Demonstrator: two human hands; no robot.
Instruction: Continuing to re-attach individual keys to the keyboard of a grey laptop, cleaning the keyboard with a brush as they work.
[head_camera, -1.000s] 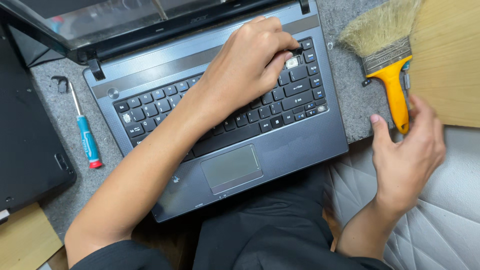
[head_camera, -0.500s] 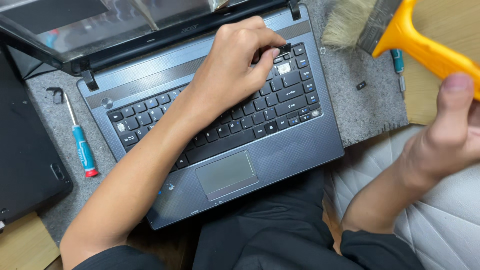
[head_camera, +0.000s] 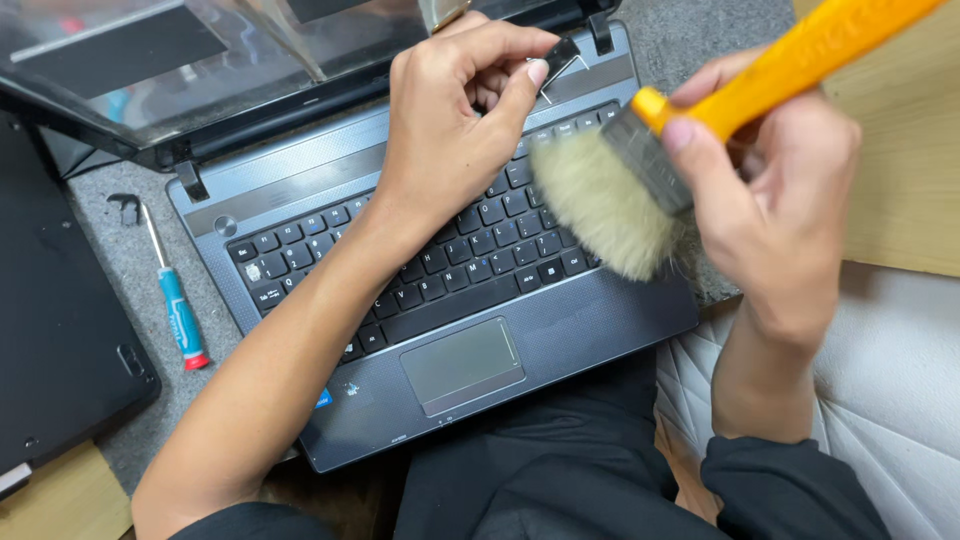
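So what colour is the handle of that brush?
Orange-yellow; the brush handle shows best in the head view, held in the right hand.

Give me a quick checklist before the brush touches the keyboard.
1. Brush held firmly in right hand: ok.
2. Bristles over the keyboard, touching the keys: cannot tell.
3. Small dark piece pinched in left hand, lifted above the keys: ok.
4. Screwdriver lying left of the laptop, apart from it: ok.
5. Lid open: ok.
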